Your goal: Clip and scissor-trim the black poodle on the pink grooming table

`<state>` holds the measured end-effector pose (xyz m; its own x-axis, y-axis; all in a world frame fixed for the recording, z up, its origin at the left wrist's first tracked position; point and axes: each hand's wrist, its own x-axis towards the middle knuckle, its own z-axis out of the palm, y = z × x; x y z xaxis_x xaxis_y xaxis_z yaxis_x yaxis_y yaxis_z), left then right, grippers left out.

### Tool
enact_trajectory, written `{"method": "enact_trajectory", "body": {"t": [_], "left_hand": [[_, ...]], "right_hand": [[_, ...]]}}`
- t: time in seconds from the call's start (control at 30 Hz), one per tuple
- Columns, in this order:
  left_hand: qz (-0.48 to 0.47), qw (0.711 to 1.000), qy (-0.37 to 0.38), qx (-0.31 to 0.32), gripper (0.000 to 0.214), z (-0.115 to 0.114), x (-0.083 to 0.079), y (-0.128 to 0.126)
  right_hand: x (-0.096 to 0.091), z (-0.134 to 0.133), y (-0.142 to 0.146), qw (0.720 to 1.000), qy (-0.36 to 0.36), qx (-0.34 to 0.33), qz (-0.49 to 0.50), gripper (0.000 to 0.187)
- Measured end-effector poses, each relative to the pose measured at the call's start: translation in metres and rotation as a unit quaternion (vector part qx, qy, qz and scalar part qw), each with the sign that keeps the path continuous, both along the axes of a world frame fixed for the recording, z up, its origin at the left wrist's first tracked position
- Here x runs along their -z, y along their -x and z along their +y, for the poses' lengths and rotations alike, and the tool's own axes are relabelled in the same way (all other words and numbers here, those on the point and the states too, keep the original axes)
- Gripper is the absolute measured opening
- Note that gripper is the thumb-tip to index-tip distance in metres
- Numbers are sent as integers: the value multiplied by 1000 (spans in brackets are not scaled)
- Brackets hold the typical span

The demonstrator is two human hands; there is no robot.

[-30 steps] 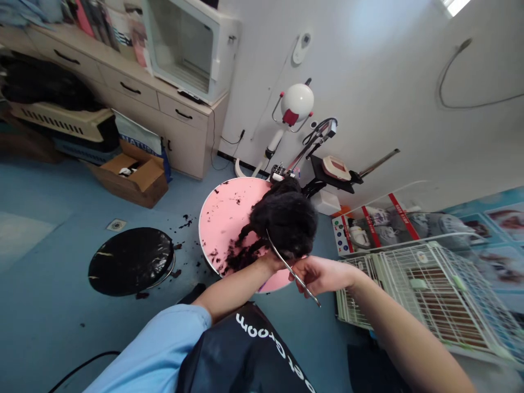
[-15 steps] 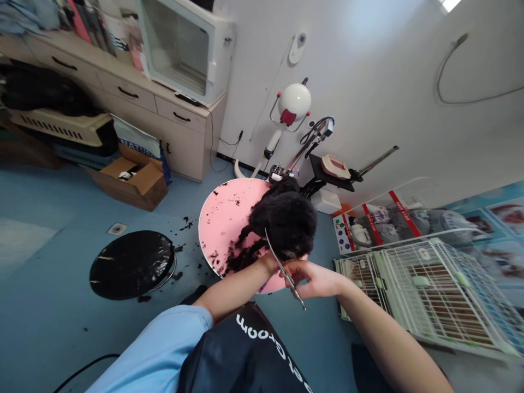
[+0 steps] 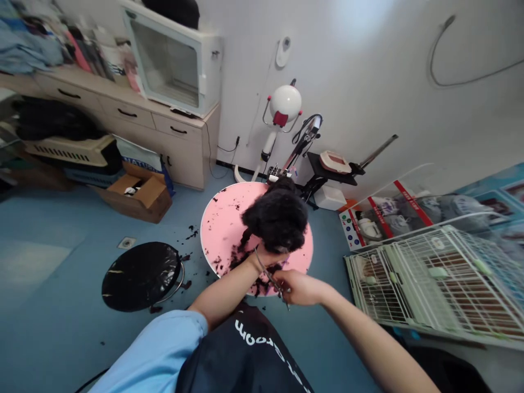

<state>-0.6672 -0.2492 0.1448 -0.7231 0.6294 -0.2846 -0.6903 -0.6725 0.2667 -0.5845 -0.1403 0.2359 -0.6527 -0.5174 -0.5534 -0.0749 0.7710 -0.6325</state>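
A black, fluffy dog [image 3: 280,215] stands on a round pink table [image 3: 219,215]. My left hand [image 3: 271,257] is at the underside of its head, gripping there, with most of the fingers hidden by fur. Long, thin metal scissors [image 3: 266,271] are in my right hand [image 3: 295,287], its fingers closed around the handles. The blades point up and left, crossing in front of my left wrist. Cut black hair [image 3: 239,256] lies in clumps on the table near the dog's legs.
A black round stool [image 3: 141,275] stands on the floor at left, with hair scraps nearby. Behind it sits an open cardboard box [image 3: 141,194]. Wire cages [image 3: 442,278] are at right. A white dryer [image 3: 285,102] on a stand rises behind the table.
My right hand and the scissors have shifted slightly left, and the blades sit lower, away from the dog's fur. The dog's head has turned somewhat. The whole view has shifted a little.
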Motion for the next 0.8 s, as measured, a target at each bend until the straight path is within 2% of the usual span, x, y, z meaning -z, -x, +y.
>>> {"method": "enact_trajectory", "body": {"t": [0.07, 0.13, 0.17, 0.27, 0.37, 0.47, 0.53, 0.6, 0.63, 0.7, 0.73, 0.8], "left_hand": [[-3, 1000, 7, 5, 33, -4, -3, 10], [-7, 1000, 21, 3, 31, -9, -4, 19], [0, 999, 38, -3, 32, -12, -4, 24], [54, 989, 135, -14, 30, -31, 3, 31], [108, 957, 267, -17, 18, -56, 15, 21], [150, 924, 350, -46, 17, -71, 16, -8], [226, 889, 388, -87, 22, -66, 7, -29], [265, 861, 416, -124, 28, -51, -9, -42], [263, 855, 424, -145, 31, -43, -18, -46], [237, 853, 428, -181, 32, -30, -35, -47], [230, 851, 431, -193, 31, -26, -43, -46], [242, 836, 454, -193, 28, -27, -57, -41]], "right_hand": [[30, 1, -23, 999, 36, 25, -10, 24], [64, 2, -48, 993, 51, 101, -16, 11], [80, 2, -59, 989, 47, 143, -4, 10], [120, 5, -86, 972, 47, 218, 76, 24], [150, 9, -98, 943, 78, 290, 143, 29], [175, 10, -95, 907, 153, 381, 94, 41], [189, 5, -87, 865, 218, 453, 9, 50], [198, -5, -75, 818, 267, 507, -50, 53], [201, -10, -69, 801, 282, 524, -62, 52], [202, -24, -56, 784, 301, 539, -65, 50], [200, -31, -50, 776, 313, 544, -66, 49], [192, -50, -41, 743, 368, 553, -85, 46]]}}
